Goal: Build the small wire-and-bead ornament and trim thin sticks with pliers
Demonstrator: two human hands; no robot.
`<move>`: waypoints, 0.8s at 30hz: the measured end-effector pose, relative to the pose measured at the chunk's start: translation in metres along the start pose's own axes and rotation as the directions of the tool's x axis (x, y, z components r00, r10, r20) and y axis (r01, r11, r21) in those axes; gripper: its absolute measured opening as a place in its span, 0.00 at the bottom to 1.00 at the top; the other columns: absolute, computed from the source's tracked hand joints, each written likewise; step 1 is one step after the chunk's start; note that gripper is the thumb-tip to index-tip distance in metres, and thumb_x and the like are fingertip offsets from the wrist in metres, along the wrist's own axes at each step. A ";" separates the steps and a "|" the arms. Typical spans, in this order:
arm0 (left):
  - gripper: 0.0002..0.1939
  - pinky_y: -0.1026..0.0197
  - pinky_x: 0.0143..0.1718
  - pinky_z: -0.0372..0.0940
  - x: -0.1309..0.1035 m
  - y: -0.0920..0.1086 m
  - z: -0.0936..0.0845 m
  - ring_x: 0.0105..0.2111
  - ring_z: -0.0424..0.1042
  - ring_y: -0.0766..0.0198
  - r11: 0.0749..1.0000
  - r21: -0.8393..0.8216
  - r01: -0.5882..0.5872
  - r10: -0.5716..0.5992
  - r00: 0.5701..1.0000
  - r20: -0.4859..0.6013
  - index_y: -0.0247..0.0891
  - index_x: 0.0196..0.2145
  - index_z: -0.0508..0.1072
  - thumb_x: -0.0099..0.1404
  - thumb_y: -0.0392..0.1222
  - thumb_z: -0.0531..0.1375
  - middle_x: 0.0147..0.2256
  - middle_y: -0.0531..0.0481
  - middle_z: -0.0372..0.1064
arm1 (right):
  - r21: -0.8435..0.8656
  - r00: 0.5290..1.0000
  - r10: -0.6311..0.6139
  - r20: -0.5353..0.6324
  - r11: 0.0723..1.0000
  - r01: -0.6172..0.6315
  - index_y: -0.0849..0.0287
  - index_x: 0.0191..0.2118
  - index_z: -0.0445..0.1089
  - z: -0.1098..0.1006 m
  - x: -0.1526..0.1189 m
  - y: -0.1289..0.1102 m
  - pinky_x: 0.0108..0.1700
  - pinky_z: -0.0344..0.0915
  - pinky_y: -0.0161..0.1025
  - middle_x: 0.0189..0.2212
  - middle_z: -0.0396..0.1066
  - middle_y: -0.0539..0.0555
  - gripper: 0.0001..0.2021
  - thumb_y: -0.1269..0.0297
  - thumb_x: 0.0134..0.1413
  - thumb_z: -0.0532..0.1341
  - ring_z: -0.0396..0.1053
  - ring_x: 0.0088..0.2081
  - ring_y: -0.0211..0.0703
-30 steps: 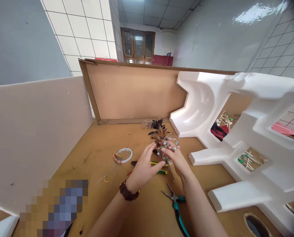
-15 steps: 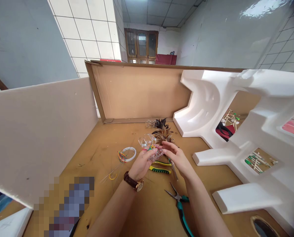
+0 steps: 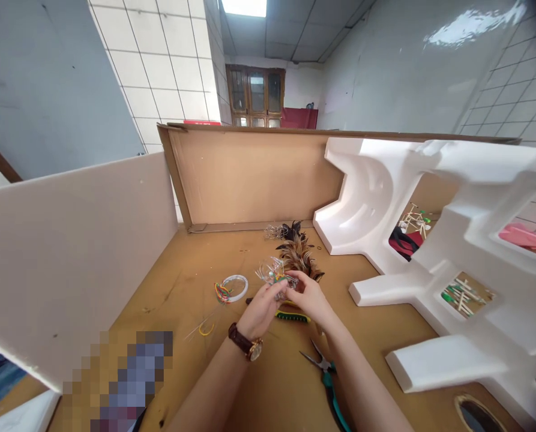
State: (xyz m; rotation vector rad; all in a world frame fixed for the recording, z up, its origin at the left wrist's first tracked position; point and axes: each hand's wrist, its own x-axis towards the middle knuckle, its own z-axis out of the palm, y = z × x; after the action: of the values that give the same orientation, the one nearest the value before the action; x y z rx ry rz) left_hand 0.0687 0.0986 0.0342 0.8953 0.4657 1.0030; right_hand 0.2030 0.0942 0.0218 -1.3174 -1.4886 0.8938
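At the frame's centre, the left hand (image 3: 259,307) and right hand (image 3: 311,301) pinch the wiry bundle (image 3: 275,270), which likely wants a light fingertip hold against bending.

Place: looks like a small craft workshop; whether it is in a home, I cannot tell.
Table (image 3: 168,282): brown, with dark marks and making stuff about.
Pliers (image 3: 329,385): teal ones lie open, near a yellow-green tool (image 3: 292,316).
Feathers (image 3: 299,255): brown, by shiny wires (image 3: 271,271), bright strings (image 3: 221,293) and a white ring (image 3: 246,289), all little craft bits.
Foam (image 3: 466,252): a big white shape at the right, with sticks (image 3: 467,294) showing through a hole.
Cardboard (image 3: 249,180): stands up at the back of the table.
Walls (image 3: 385,72): white tiles (image 3: 173,78) in one part, shiny and pale in another.
Ceiling (image 3: 286,30): gray squares and a bright lamp (image 3: 245,7), so it is indoors.
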 end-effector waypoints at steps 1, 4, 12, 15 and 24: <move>0.13 0.58 0.47 0.56 -0.002 -0.002 -0.001 0.46 0.65 0.58 0.999 0.031 0.016 -0.016 1.000 -0.010 0.34 0.39 0.71 0.57 0.42 0.58 0.43 0.44 0.69 | 0.037 0.999 0.042 0.007 0.998 -0.042 0.57 0.44 0.66 0.001 0.002 0.003 0.37 0.67 0.39 0.36 0.71 0.54 0.19 0.59 0.42 0.62 0.69 0.36 0.43; 0.15 0.57 0.47 0.56 -0.015 -0.015 -0.006 0.47 0.63 0.59 0.986 0.166 0.029 -0.011 0.994 -0.105 0.37 0.43 0.68 0.57 0.44 0.57 0.46 0.45 0.66 | 0.159 0.981 0.166 0.097 0.971 -0.180 0.59 0.41 0.66 0.002 0.011 0.008 0.27 0.68 0.35 0.31 0.70 0.53 0.18 0.57 0.43 0.61 0.69 0.30 0.40; 0.17 0.64 0.34 0.59 -0.096 -0.083 0.003 0.36 0.63 0.65 0.746 0.648 -0.151 0.215 0.976 -0.020 0.39 0.46 0.61 0.58 0.38 0.55 0.44 0.45 0.60 | -0.020 0.980 0.176 0.088 0.984 -0.175 0.61 0.39 0.68 0.002 0.068 0.007 0.23 0.66 0.32 0.27 0.69 0.52 0.19 0.56 0.41 0.62 0.66 0.26 0.37; 0.14 0.67 0.28 0.57 -0.105 -0.102 0.001 0.27 0.60 0.69 0.738 0.670 -0.074 0.058 0.997 0.046 0.38 0.42 0.65 0.57 0.40 0.56 0.31 0.51 0.61 | -0.127 0.987 0.147 0.071 0.982 -0.137 0.62 0.40 0.68 0.007 0.094 0.010 0.28 0.66 0.34 0.29 0.70 0.52 0.19 0.58 0.40 0.63 0.66 0.28 0.37; 0.12 0.67 0.28 0.56 -0.089 -0.124 -0.016 0.25 0.58 0.69 0.727 0.655 0.207 -0.273 0.962 -0.001 0.37 0.32 0.69 0.52 0.46 0.60 0.24 0.54 0.60 | -0.451 0.986 0.069 0.152 0.892 0.007 0.64 0.47 0.65 0.034 0.163 0.038 0.43 0.62 0.37 0.40 0.70 0.57 0.26 0.69 0.36 0.64 0.67 0.39 0.43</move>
State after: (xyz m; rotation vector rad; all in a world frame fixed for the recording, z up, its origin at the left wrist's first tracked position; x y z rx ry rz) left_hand 0.0793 -0.0020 -0.0815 1.4608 0.8577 0.5392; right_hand 0.1830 0.2626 0.0031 -1.6345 -1.8888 0.7110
